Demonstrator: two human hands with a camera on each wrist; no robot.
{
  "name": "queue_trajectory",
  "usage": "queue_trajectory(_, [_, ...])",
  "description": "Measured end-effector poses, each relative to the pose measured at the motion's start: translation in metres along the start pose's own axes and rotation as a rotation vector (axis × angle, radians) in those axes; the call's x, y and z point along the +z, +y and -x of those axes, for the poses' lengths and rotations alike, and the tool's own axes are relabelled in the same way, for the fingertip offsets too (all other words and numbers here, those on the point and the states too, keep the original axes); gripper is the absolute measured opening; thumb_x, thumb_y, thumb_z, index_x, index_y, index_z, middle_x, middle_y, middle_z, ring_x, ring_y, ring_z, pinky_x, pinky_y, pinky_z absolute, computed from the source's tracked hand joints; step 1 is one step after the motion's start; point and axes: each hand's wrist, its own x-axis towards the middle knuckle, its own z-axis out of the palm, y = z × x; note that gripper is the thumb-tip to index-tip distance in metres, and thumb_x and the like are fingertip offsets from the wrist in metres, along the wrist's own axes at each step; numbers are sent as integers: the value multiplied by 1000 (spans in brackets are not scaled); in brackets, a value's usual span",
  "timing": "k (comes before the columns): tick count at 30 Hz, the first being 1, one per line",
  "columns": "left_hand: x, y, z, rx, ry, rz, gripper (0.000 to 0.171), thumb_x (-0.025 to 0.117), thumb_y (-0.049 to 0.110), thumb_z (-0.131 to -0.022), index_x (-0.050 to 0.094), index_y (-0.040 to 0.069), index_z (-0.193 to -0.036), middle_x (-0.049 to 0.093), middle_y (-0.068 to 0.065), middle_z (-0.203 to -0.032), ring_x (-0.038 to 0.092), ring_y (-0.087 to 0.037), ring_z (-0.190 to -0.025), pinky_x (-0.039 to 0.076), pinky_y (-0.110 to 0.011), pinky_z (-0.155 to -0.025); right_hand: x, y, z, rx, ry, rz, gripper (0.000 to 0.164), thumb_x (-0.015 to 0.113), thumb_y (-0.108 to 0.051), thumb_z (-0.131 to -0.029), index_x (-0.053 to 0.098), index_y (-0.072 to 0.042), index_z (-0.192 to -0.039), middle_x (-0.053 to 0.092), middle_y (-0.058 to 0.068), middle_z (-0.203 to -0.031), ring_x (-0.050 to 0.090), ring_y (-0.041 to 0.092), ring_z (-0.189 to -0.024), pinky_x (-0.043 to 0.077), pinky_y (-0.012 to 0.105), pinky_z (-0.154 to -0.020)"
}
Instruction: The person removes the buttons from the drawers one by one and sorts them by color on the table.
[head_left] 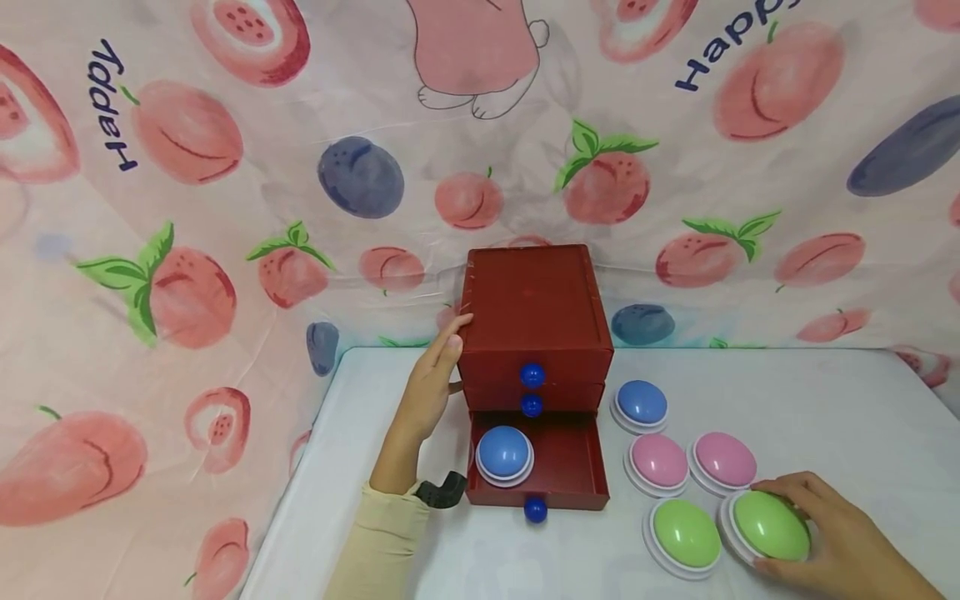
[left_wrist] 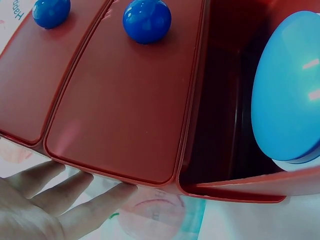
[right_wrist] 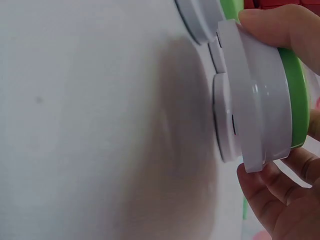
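Observation:
My right hand [head_left: 832, 533] grips a green push button [head_left: 772, 527] with a white base, thumb on one side and fingers on the other. In the right wrist view this push button [right_wrist: 272, 95] is held at its white rim, close over the table. My left hand [head_left: 429, 387] rests with extended fingers against the left side of a dark red drawer box [head_left: 536, 300]. The left wrist view has its fingers [left_wrist: 97, 207] along the box's edge. The bottom drawer [head_left: 570, 458] is pulled out, and a blue push button [head_left: 504, 454] sits in its left part.
Right of the box stand another blue push button [head_left: 642, 404], two pink push buttons [head_left: 658, 461] and a second green push button [head_left: 686, 533]. Blue round knobs [head_left: 532, 375] stick out from the drawers. A fruit-print cloth [head_left: 465, 150] hangs behind the white table [head_left: 825, 400].

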Motion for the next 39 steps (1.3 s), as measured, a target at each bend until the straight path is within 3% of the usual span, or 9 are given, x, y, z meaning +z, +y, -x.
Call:
queue_trajectory(12, [0, -1, 1, -1, -10, 0, 44, 39, 49, -109, 44, 39, -151, 40, -1, -158, 49, -35, -138, 53, -63, -96, 12, 6, 3, -18, -49, 12, 84, 94, -62, -54, 67, -18, -120, 57, 0, -111, 47, -7, -88, 51, 18, -72])
queue_trajectory(16, [0, -1, 1, -1, -8, -1, 44, 39, 49, -109, 44, 39, -152, 39, 0, -158, 48, -35, -139, 52, -65, -96, 11, 1, -1, 55, -172, -9, 90, 92, -61, -58, 64, -13, -128, 57, 3, -116, 55, 9, -98, 61, 35, -82])
queue_trajectory(19, [0, 0, 1, -2, -6, -4, 44, 39, 49, -109, 44, 39, -152, 39, -1, -158, 48, -36, -139, 52, -65, -97, 9, -3, -4, 133, -278, -20, 94, 91, -60, -63, 59, -9, -135, 56, 8, -121, 56, 22, -101, 59, 50, -87])
queue_trajectory(21, [0, 0, 1, -4, -6, -6, 44, 39, 49, -109, 44, 39, -152, 40, -1, -158, 49, -36, -139, 53, -64, -96, 9, -3, -4, 134, -279, -17, 94, 90, -60, -63, 59, -9, -135, 56, 7, -121, 56, 22, -101, 60, 50, -87])
queue_trajectory(25, [0, 0, 1, -7, -6, -7, 44, 39, 50, -108, 44, 40, -151, 40, -1, -157, 50, -36, -138, 53, -63, -96, 10, 1, -2, 73, -207, 14, 91, 90, -64, -60, 63, -13, -131, 58, 3, -119, 55, 8, -96, 60, 31, -81])
queue_trajectory(27, [0, 0, 1, -8, -7, -4, 44, 39, 50, -108, 44, 40, -151, 41, -1, -157, 50, -36, -138, 54, -63, -96, 10, 3, -2, 59, -194, 22, 90, 89, -64, -61, 64, -14, -131, 58, 2, -119, 54, 5, -94, 60, 28, -79])
queue_trajectory(33, [0, 1, 1, 0, -4, -10, 44, 39, 50, -108, 44, 40, -151, 40, 0, -158, 49, -35, -139, 53, -64, -96, 10, 3, -4, 121, -281, -18, 98, 89, -62, -63, 57, -9, -140, 56, 10, -128, 57, 24, -104, 59, 53, -89])
queue_trajectory(36, [0, 1, 1, 4, -3, -9, 44, 39, 50, -108, 44, 40, -151, 40, 1, -158, 49, -35, -139, 53, -64, -96, 10, 2, -6, 135, -295, -25, 102, 89, -64, -62, 55, -11, -143, 55, 11, -130, 56, 26, -105, 58, 55, -90])
queue_trajectory(39, [0, 0, 0, 5, -3, -9, 44, 39, 50, -108, 44, 40, -151, 40, 1, -158, 49, -34, -139, 53, -63, -96, 8, -1, -8, 91, -257, 3, 100, 88, -68, -60, 58, -15, -140, 56, 9, -126, 57, 23, -102, 61, 48, -86])
